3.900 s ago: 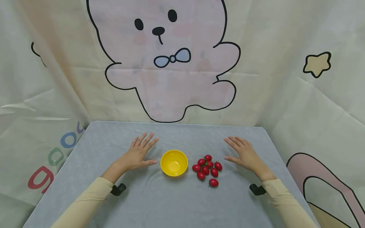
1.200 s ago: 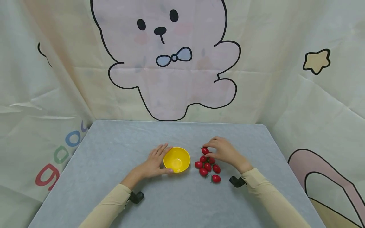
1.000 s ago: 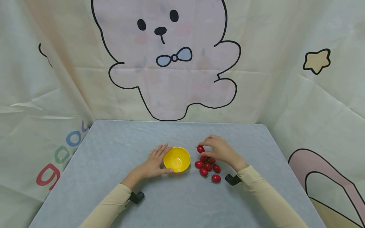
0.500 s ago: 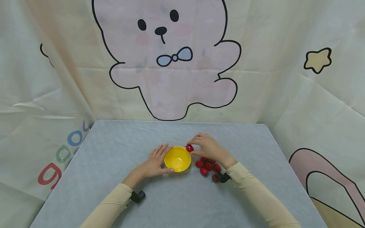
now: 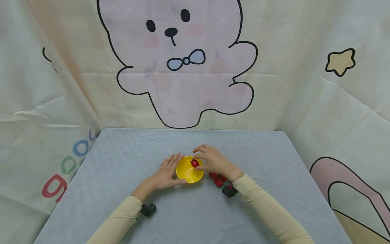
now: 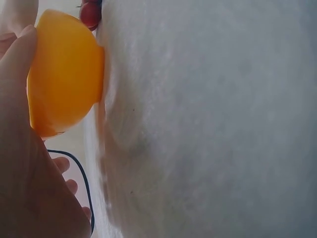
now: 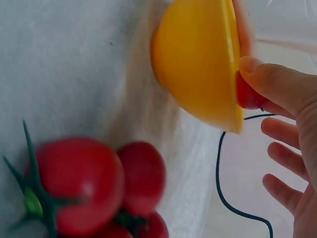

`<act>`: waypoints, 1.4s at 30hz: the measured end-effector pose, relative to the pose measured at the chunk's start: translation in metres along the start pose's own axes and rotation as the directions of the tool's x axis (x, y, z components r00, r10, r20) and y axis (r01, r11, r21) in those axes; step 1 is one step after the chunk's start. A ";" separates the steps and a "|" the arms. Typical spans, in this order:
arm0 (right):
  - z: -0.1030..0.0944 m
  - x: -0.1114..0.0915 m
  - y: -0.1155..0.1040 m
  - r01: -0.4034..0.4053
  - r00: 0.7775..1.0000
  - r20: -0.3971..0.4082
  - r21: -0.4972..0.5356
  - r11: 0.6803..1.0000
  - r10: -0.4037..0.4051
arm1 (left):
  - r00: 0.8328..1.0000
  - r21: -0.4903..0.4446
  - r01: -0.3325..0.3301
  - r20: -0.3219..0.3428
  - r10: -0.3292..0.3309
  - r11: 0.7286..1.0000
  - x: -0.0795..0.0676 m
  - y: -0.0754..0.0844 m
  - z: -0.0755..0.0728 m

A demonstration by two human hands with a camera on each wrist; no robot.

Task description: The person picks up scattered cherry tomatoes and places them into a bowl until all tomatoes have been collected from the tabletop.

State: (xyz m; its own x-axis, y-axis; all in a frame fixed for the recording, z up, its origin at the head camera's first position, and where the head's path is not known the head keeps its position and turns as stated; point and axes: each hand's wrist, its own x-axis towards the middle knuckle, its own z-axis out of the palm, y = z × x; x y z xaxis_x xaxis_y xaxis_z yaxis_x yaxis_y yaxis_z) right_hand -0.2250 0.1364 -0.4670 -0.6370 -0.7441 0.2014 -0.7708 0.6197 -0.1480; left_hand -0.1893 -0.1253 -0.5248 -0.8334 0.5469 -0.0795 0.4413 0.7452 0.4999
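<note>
A yellow bowl [image 5: 186, 175] stands on the table between the two hands. My left hand [image 5: 163, 174] rests against its left side, fingers straight behind and thumb along the front; in the left wrist view the thumb [image 6: 22, 52] lies at the rim. Between thumb and index finger, my right hand [image 5: 214, 162] pinches a red cherry tomato [image 5: 195, 163] over the bowl's inside. From the right wrist camera, that tomato [image 7: 246, 94] shows just at the rim, the other fingers spread apart. More cherry tomatoes [image 5: 218, 183] lie right of the bowl, partly hidden under the right wrist.
A grey cloth covers the table [image 5: 170, 220]. Behind it hangs a curtain [image 5: 274, 101] printed with a pink bear. Close to the right wrist camera lies a large-looking cherry tomato [image 7: 81, 183] with a green stem, others beside it.
My right hand has picked a cherry tomato from the top of the pile and carried it left over the bowl. Earlier, my left hand came in from the left to the bowl's side and stayed.
</note>
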 end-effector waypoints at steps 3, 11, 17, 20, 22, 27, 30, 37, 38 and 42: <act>0.007 0.002 -0.003 -0.005 1.000 0.010 0.011 1.000 0.005 | 1.000 -0.008 -0.007 -0.012 0.007 1.000 0.000 0.000 0.000; 0.023 0.008 -0.008 -0.011 0.999 0.042 0.045 0.999 0.009 | 0.999 -0.005 -0.044 -0.022 0.044 0.999 0.000 0.000 0.002; 0.024 0.011 -0.009 -0.039 0.996 0.086 0.034 0.999 0.036 | 0.999 -0.010 -0.036 -0.017 0.036 0.999 0.001 0.000 0.002; 0.024 0.011 -0.010 -0.051 0.993 0.106 0.038 0.998 0.047 | 1.000 -0.008 -0.027 -0.008 0.027 1.000 0.002 0.000 0.003; 0.024 0.012 -0.010 -0.058 0.992 0.113 0.043 0.997 0.052 | 1.000 -0.011 -0.024 -0.007 0.024 1.000 0.003 -0.001 0.003; 0.025 0.012 -0.010 -0.057 0.992 0.113 0.043 0.997 0.052 | 1.000 -0.018 -0.020 -0.004 0.020 1.000 0.003 -0.001 0.003; 0.026 0.012 -0.009 -0.055 0.993 0.110 0.043 0.998 0.050 | 1.000 -0.019 -0.020 -0.004 0.020 1.000 0.003 -0.001 0.003; 0.028 0.014 -0.009 -0.059 0.992 0.111 0.042 0.997 0.054 | 0.998 -0.041 -0.050 -0.031 0.049 0.998 0.003 0.000 0.001; 0.028 0.014 -0.009 -0.060 0.992 0.113 0.039 0.997 0.056 | 0.998 -0.043 -0.051 -0.030 0.049 0.998 0.003 0.000 0.000; 0.029 0.015 -0.009 -0.060 0.992 0.118 0.039 0.997 0.055 | 0.998 -0.061 -0.054 -0.029 0.053 0.997 0.002 0.002 0.000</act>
State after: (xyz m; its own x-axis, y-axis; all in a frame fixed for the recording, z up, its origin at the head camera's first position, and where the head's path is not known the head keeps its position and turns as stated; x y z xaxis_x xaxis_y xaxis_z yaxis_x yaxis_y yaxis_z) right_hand -0.2280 0.1125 -0.4909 -0.6756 -0.7332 0.0775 -0.7312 0.6529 -0.1978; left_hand -0.1902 -0.1233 -0.5239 -0.8183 0.5741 -0.0281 0.4648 0.6897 0.5552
